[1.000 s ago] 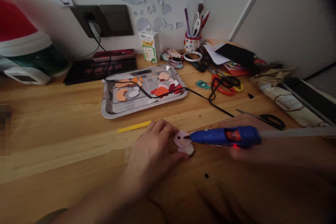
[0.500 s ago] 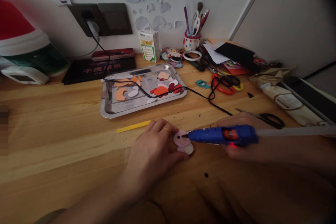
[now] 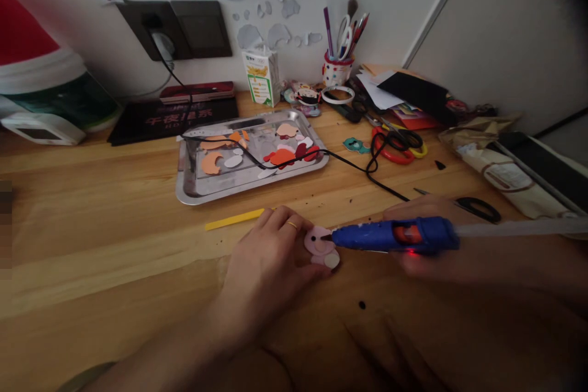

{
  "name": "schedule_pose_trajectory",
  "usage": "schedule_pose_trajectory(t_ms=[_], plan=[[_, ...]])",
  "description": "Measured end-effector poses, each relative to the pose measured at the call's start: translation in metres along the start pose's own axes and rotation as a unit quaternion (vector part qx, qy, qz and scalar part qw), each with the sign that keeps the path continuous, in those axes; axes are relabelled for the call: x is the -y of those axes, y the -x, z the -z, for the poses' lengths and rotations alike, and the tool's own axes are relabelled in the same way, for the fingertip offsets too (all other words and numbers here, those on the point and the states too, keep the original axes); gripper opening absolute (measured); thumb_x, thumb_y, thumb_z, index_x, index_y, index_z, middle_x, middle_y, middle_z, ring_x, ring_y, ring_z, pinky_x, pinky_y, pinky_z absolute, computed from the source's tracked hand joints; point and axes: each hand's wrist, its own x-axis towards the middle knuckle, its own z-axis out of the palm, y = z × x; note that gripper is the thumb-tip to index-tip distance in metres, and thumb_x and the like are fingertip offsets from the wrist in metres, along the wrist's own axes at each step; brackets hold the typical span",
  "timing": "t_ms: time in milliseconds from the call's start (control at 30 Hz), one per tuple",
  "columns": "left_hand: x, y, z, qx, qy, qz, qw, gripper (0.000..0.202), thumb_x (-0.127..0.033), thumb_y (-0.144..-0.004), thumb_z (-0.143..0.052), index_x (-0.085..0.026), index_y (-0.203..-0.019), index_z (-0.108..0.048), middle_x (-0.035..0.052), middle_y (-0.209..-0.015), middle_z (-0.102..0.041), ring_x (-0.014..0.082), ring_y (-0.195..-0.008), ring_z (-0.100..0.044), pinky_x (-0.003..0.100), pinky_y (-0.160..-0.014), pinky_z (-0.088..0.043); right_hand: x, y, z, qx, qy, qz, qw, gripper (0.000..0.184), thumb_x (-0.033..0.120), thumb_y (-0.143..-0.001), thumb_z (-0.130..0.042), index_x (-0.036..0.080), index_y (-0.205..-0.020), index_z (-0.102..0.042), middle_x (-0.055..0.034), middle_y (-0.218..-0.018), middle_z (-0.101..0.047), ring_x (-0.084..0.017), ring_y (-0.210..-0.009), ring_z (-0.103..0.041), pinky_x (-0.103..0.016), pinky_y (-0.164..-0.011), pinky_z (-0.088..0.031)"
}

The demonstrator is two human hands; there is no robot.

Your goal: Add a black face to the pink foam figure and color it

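Observation:
My left hand (image 3: 269,251) grips the edge of a small pink cutout figure (image 3: 315,250) between thumb and fingers, against the wooden table. The figure carries a black dot eye and a pale round piece low on its right side. My right hand (image 3: 432,257) is closed round a blue glue gun (image 3: 390,234), with a red light glowing below its body and a clear glue stick (image 3: 514,228) out of its back. The dark nozzle tip is at the figure's face; whether it touches I cannot tell. A small black dot (image 3: 362,305) lies on the table nearby.
Behind my hands stands a metal tray (image 3: 197,196) of coloured cutouts, crossed by the gun's black cord (image 3: 346,162). A yellow strip (image 3: 234,219) lies by my left hand. Scissors (image 3: 480,209) rest beyond my right hand; red-handled scissors (image 3: 395,153) and a teal cutout (image 3: 354,145) sit farther back.
Almost nothing differs. The view has shifted slightly; both hands, the pink figure and the glue gun keep nearly the same places.

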Motion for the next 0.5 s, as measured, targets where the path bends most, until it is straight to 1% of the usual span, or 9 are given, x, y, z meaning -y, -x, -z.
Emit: schedule_pose_trajectory(t_ms=[133,267,367,500], plan=[[0.0002,0.0005,-0.0002,-0.003,0.002,-0.005,1.0,0.035,-0.033,-0.065,-0.073,-0.021,-0.094,-0.057,0.0038,-0.096,-0.058,0.024,-0.088,-0.053,0.039,-0.073,-0.046,0.0003,0.002,0.001,0.001,-0.008,-0.006,1.0,0.012,0.032,-0.062,-0.048,0.021,-0.056,-0.048,0.0018,-0.055,-0.054,-0.012,-0.048,-0.045,-0.027,-0.048,-0.03],[0.0017,0.0002,-0.002,-0.006,-0.002,-0.007,1.0,0.037,-0.034,-0.064,-0.073,-0.022,-0.096,-0.057,0.0034,-0.097,-0.058,0.0241,-0.089,-0.053,0.039,-0.073,-0.046,0.0044,0.0003,-0.0003,-0.008,0.014,-0.009,1.0,0.011,0.028,-0.06,-0.048,0.021,-0.054,-0.044,0.0027,-0.053,-0.052,-0.012,-0.047,-0.043,-0.027,-0.049,-0.03],[0.0019,-0.0005,-0.0022,-0.006,-0.005,-0.005,1.0,0.038,-0.034,-0.064,-0.073,-0.021,-0.096,-0.057,0.0035,-0.097,-0.058,0.0242,-0.089,-0.053,0.039,-0.073,-0.046,0.0018,-0.0012,-0.0019,0.006,0.027,-0.007,1.0,0.005,0.025,-0.06,-0.047,0.021,-0.057,-0.046,0.0031,-0.057,-0.054,-0.012,-0.05,-0.046,-0.028,-0.052,-0.032],[0.0003,0.0001,-0.0001,0.003,-0.002,-0.003,1.0,0.035,-0.033,-0.065,-0.072,-0.021,-0.094,-0.057,0.0034,-0.096,-0.058,0.0241,-0.089,-0.053,0.039,-0.072,-0.046,-0.0049,0.0001,-0.0025,0.003,0.027,-0.003,1.0,0.006,0.025,-0.062,-0.049,0.021,-0.058,-0.048,0.0034,-0.058,-0.056,-0.012,-0.051,-0.047,-0.027,-0.053,-0.033]])
